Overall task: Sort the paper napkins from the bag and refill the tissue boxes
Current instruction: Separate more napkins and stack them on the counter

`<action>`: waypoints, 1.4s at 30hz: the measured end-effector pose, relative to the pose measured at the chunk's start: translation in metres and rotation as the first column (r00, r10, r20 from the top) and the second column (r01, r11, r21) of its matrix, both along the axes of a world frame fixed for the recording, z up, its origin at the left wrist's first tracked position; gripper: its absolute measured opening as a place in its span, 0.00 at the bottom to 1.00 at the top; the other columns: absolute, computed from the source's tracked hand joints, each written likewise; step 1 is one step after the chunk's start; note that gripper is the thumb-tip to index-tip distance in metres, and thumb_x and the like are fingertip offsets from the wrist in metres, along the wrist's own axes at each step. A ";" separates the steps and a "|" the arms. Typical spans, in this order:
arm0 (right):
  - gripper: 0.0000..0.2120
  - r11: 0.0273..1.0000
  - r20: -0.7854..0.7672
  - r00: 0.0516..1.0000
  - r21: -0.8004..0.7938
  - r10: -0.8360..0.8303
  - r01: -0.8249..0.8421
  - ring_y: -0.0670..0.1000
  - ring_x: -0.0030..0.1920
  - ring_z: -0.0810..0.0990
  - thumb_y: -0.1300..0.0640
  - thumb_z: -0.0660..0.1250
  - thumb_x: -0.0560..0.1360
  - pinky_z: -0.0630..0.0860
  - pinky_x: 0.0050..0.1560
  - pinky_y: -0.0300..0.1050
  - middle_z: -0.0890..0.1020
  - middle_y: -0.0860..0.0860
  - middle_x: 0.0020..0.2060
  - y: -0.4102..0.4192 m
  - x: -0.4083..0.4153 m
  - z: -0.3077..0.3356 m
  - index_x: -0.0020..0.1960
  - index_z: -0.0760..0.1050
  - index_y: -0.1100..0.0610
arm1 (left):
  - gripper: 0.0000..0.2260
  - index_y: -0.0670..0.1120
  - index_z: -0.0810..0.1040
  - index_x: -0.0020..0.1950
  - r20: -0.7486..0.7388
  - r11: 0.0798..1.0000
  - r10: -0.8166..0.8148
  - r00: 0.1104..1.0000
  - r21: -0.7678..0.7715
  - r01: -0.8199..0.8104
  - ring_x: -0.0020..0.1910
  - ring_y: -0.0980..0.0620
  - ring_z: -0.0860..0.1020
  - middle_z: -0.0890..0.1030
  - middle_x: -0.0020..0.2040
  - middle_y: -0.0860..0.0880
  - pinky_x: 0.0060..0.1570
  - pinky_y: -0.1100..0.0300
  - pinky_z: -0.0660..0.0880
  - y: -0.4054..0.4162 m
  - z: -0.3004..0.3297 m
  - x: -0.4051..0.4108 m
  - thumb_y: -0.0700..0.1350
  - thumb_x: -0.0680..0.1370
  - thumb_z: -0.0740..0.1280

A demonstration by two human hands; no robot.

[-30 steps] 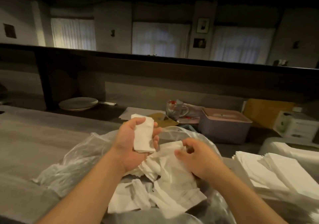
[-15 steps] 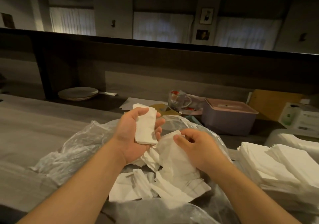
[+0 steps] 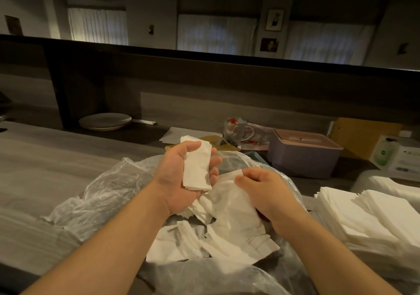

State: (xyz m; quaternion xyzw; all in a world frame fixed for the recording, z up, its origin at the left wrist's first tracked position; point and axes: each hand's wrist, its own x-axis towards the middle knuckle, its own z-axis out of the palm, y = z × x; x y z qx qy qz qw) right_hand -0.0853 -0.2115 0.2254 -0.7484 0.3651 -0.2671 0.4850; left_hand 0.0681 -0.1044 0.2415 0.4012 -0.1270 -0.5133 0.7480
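Napkins [image 3: 211, 233] lie loose and crumpled inside the clear plastic bag [image 3: 102, 194], which sits opened on the grey counter [image 3: 45, 158] directly before us. We note the left hand [image 3: 181, 176] raised over the bag's mouth, fingers and thumb curled round a small folded bundle of napkins [image 3: 196, 167]. The right hand [image 3: 266, 192] is just beside it, pinching the upper edge of a single napkin [image 3: 229, 175] drawn up from the heap. The two hands are near but not touching.

We judge the sorting step to be in hand: sheets are being gathered one at a time into the left-hand bundle. Refilling has not begun for this bundle. A large stack of flattened napkins [image 3: 363, 213] stands to the right of the bag, and a lilac tissue box [image 3: 302, 156] with its lid on sits behind, well apart from both hands.

The next move, in our assessment, calls for laying the pinched napkin squarely on the bundle, edges aligned. Thin paper of this kind creases and tears readily, so a light grip is advised.
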 end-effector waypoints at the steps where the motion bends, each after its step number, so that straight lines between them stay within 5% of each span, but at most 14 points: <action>1: 0.05 1.000 0.005 1.000 -0.015 0.009 -0.009 0.45 0.44 0.83 0.50 0.68 0.81 0.79 0.37 0.37 0.85 0.41 0.42 0.000 0.000 0.000 0.50 0.83 0.44 | 0.18 0.42 0.80 0.64 -0.002 1.000 -0.010 1.000 -0.003 0.010 0.49 0.43 0.80 0.84 0.58 0.38 0.48 0.51 0.78 0.000 0.000 0.000 0.50 0.79 0.66; 12: 0.06 0.977 0.270 0.956 -0.142 -0.116 0.159 0.46 0.45 0.83 0.52 0.69 0.80 0.83 0.43 0.39 0.83 0.39 0.41 0.000 -0.005 0.007 0.48 0.79 0.40 | 0.19 0.41 0.81 0.64 -0.007 0.999 -0.009 1.000 -0.036 0.009 0.48 0.43 0.80 0.84 0.55 0.38 0.48 0.51 0.78 0.001 0.000 0.001 0.50 0.77 0.67; 18: 0.06 0.936 0.422 0.892 -0.220 -0.163 0.275 0.44 0.46 0.81 0.52 0.68 0.81 0.77 0.41 0.33 0.80 0.36 0.45 -0.001 -0.006 0.012 0.50 0.76 0.40 | 0.18 0.41 0.82 0.63 -0.039 0.995 -0.005 0.999 -0.097 0.001 0.53 0.42 0.79 0.85 0.55 0.38 0.56 0.50 0.76 0.001 0.000 0.001 0.49 0.77 0.67; 21: 0.05 0.964 0.307 0.949 -0.219 -0.077 0.149 0.45 0.45 0.83 0.54 0.69 0.80 0.82 0.42 0.39 0.83 0.42 0.44 -0.004 -0.008 0.014 0.53 0.80 0.44 | 0.22 0.40 0.81 0.64 -0.029 0.993 -0.021 0.999 -0.117 0.018 0.47 0.44 0.79 0.84 0.54 0.38 0.49 0.51 0.76 0.002 0.000 0.002 0.49 0.73 0.68; 26: 0.13 0.952 -0.047 0.999 -0.307 0.003 -0.018 0.44 0.34 0.78 0.57 0.73 0.78 0.75 0.31 0.32 0.83 0.46 0.38 -0.011 -0.009 0.011 0.58 0.80 0.43 | 0.20 0.40 0.81 0.64 -0.031 0.994 -0.019 0.999 -0.110 0.015 0.44 0.44 0.79 0.84 0.53 0.38 0.47 0.52 0.76 0.002 0.000 0.002 0.50 0.77 0.66; 32: 0.10 0.922 -0.236 0.970 -0.384 -0.051 -0.045 0.43 0.44 0.81 0.54 0.72 0.79 0.80 0.45 0.36 0.82 0.38 0.43 -0.012 -0.009 0.009 0.49 0.79 0.37 | 0.19 0.41 0.82 0.63 -0.034 0.996 -0.004 0.999 -0.091 0.001 0.46 0.44 0.79 0.84 0.52 0.39 0.48 0.52 0.76 0.002 0.000 0.001 0.50 0.77 0.66; 42: 0.04 0.957 0.227 0.961 -0.206 -0.155 0.203 0.48 0.44 0.82 0.54 0.73 0.77 0.78 0.39 0.38 0.84 0.44 0.43 -0.009 -0.010 0.017 0.47 0.83 0.46 | 0.18 0.42 0.82 0.63 -0.035 0.997 0.022 0.999 -0.071 -0.025 0.49 0.43 0.79 0.85 0.53 0.39 0.47 0.51 0.78 0.001 0.000 -0.001 0.51 0.78 0.66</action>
